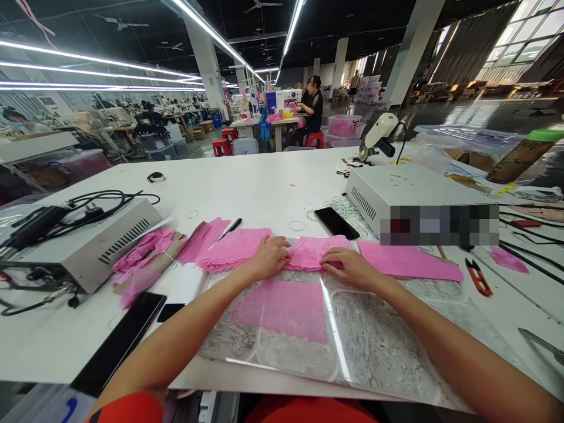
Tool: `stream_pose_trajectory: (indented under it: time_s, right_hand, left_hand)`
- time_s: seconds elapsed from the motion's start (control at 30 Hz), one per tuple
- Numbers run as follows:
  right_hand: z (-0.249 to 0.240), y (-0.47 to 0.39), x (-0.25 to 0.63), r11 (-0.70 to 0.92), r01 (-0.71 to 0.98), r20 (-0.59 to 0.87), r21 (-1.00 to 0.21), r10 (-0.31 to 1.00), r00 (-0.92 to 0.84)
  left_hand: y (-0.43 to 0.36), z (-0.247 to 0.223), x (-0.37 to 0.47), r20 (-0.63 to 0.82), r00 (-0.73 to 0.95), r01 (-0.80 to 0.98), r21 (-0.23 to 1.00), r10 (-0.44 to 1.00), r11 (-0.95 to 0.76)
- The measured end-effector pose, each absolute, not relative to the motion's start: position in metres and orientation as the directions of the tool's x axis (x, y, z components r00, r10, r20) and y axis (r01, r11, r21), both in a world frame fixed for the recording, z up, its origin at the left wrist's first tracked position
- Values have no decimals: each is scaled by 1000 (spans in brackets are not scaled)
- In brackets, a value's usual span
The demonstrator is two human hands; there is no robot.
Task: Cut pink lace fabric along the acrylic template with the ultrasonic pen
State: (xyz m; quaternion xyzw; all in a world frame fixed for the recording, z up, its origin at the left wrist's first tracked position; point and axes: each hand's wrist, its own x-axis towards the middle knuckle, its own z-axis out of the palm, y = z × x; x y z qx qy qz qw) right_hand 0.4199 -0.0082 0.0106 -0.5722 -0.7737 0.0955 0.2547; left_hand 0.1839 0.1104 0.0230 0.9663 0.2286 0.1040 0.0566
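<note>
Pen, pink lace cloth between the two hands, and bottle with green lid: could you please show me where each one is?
Pen (pixel 230 230): head view, middle of its body.
Pink lace cloth (pixel 310 251): head view, middle of its top.
Bottle (pixel 523 158): head view, side below the lid.

Long white tube lights (pixel 99 60) cross the upper left beneath a black ceiling (pixel 326 26), a thick pale-grey column (pixel 409 53) stands left of a tall multi-paned window (pixel 520 44) at upper right, and dark glossy floor (pixel 462 114) spreads below.
</note>
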Motion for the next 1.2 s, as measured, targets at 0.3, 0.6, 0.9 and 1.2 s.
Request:
stream_pose_trajectory:
  time_s: [0.3,0.6,0.9,1.2]
  right_hand:
    - [5,-7,421,309,848,265,-431,942,-208]
    - [20,-8,417,256,880,193,-400,962,-192]
    - [23,14,378,253,896,166,-365,965,-204]
    - [19,26,361,237,872,108,-428,971,-212]
  left_hand:
    - [106,25,188,134,897,403,137,420,-905]
    - [112,29,193,120,881,439,158,458,-885]
    - [106,31,191,93,867,466,195,489,-863]
    - [108,30,189,41,857,493,217,513,-842]
